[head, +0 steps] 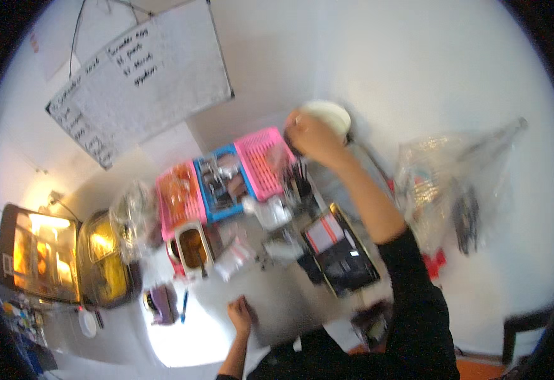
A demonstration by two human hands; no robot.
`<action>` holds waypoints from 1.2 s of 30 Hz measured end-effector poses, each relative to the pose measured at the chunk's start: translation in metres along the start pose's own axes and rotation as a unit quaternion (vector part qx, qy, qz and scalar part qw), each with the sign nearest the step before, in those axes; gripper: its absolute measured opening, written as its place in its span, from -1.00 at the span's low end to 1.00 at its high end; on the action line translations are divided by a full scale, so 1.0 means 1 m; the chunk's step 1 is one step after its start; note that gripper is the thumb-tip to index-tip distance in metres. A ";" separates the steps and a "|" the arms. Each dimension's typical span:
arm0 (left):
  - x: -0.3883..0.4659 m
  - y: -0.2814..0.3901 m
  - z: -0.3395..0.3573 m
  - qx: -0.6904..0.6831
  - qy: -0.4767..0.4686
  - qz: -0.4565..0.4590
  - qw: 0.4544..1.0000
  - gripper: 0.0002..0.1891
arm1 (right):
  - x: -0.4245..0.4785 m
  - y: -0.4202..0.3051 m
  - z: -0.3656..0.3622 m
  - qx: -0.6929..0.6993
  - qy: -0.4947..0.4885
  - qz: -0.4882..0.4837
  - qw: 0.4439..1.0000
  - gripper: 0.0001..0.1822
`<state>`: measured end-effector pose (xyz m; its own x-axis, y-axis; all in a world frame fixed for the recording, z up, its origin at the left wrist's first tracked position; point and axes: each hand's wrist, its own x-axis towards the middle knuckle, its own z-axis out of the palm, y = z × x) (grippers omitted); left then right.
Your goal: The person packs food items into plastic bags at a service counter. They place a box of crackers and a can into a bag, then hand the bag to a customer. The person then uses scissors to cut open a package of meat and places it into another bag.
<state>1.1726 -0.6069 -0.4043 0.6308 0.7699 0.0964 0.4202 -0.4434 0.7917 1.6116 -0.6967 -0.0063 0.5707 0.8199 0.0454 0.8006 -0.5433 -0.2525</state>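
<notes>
My right hand (308, 133) is raised at the back of the table, in front of a pale round dish (331, 116) and beside a pink plastic basket (262, 161); its fingers are curled and blurred, and I cannot tell whether they hold anything. Low over the grey tabletop (281, 299), my left hand (240, 311) is closed like a fist with nothing visible in it. Ahead of it lie a clear plastic bag (234, 259) and a metal container of brown contents (194, 249) with a utensil in it. A purple tape dispenser (163, 304) and a blue pen (184, 306) lie to its left.
A blue basket of wrapped cutlery (220, 183) stands beside another pink basket (179, 199). Black utensils (298, 183) stand upright near a black tray (346, 261). A lit glass display case (42, 254) is at far left; plastic bags (438, 190) hang on the right wall below a whiteboard's level (163, 90).
</notes>
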 end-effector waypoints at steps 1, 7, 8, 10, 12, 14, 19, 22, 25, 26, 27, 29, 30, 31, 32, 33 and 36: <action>0.009 0.031 -0.001 0.071 0.039 0.032 0.996 -0.81 | 0.070 0.015 0.033 -0.029 -0.045 -0.005 0.999 -0.44; 0.046 0.100 0.043 0.263 0.127 0.009 0.956 -0.80 | 0.339 0.146 0.181 0.540 0.017 0.265 0.798 -0.45; 0.043 0.104 0.039 0.272 0.131 -0.032 0.953 -0.80 | 0.366 0.122 0.191 0.563 -0.008 0.263 0.783 -0.53; 0.045 0.095 0.048 0.259 0.118 -0.073 0.956 -0.80 | 0.413 0.145 0.202 0.561 -0.025 0.269 0.783 -0.66; 0.054 0.099 0.055 0.251 0.106 -0.075 0.959 -0.82 | 0.449 0.177 0.210 0.606 0.028 0.268 0.749 -0.68; 0.051 0.097 0.056 0.252 0.094 -0.103 0.958 -0.83 | 0.470 0.167 0.222 0.675 0.084 0.220 0.699 -0.65; 0.058 0.108 0.054 0.286 0.069 -0.128 0.947 -0.82 | 0.517 0.162 0.233 0.867 0.114 0.040 0.483 -0.60; 0.059 0.100 0.055 0.320 0.094 -0.083 0.939 -0.80 | 0.529 0.170 0.251 0.892 0.159 0.059 0.420 -0.63; 0.048 0.086 0.060 0.325 0.131 -0.054 0.935 -0.77 | 0.500 0.143 0.256 0.805 0.207 0.209 0.515 -0.64; 0.054 0.086 0.055 0.282 0.090 -0.083 0.951 -0.76 | 0.485 0.154 0.247 0.751 0.231 0.252 0.565 -0.62; 0.056 0.088 0.052 0.244 0.049 -0.124 0.961 -0.75 | 0.471 0.152 0.246 0.712 0.150 0.289 0.622 -0.64; 0.052 0.088 0.055 0.262 0.095 -0.097 0.955 -0.85 | 0.437 0.130 0.232 0.678 0.046 0.297 0.671 -0.69; 0.050 0.096 0.054 0.266 0.097 -0.126 0.951 -0.86 | 0.405 0.108 0.207 0.691 0.021 0.271 0.670 -0.72; 0.054 0.093 0.055 0.285 0.123 -0.068 0.948 -0.86 | 0.382 0.124 0.185 0.696 -0.014 0.252 0.673 -0.72; 0.055 0.093 0.057 0.271 0.111 -0.083 0.953 -0.86 | 0.358 0.138 0.164 0.700 -0.051 0.232 0.674 -0.72; 0.054 0.093 0.057 0.262 0.101 -0.099 0.955 -0.87 | 0.334 0.148 0.144 0.705 -0.093 0.210 0.671 -0.72; 0.054 0.096 0.053 0.230 0.089 -0.104 0.963 -0.87 | 0.236 0.234 0.048 0.771 0.011 0.193 0.607 -0.65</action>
<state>1.2815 -0.6321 -0.3548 0.3974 0.9123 0.0988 0.7961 -0.3963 0.4574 1.9246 -0.6219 -0.1007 0.6778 0.6729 -0.2963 -0.5057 0.1341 -0.8522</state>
